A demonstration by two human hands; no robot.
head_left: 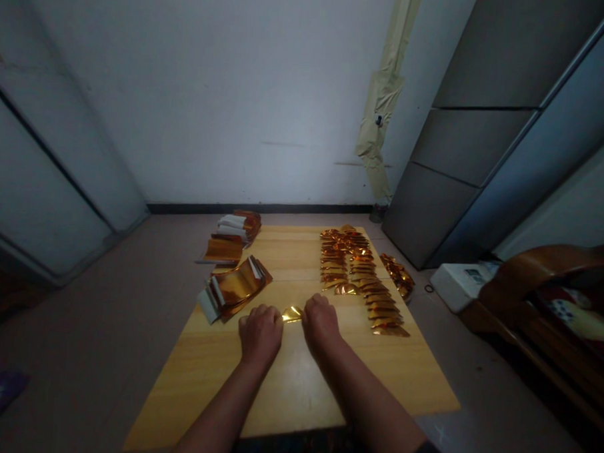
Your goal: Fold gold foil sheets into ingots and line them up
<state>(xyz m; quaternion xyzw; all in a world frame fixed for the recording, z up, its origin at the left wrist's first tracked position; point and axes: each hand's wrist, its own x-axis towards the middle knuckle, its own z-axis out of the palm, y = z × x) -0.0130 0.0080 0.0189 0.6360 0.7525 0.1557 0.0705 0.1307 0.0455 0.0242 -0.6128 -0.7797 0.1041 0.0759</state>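
Between my two hands stretches a small piece of shiny gold foil paper [292,313], just over the wooden table. My left hand [262,331] is closed on its left end, and my right hand [321,319] is closed on its right end. The fingers cover both ends of the paper. Left of my left hand lies a loose stack of gold foil sheets [239,285] with pale backs. Beyond my right hand, folded gold foil pieces [379,303] stand in overlapping rows.
More foil sheets [224,248] lie at the table's [294,400] far left corner. A heap of folded foil pieces [397,276] sits past the right edge. A grey refrigerator [455,146], a white box [452,286] and a wooden bench [543,317] stand at the right.
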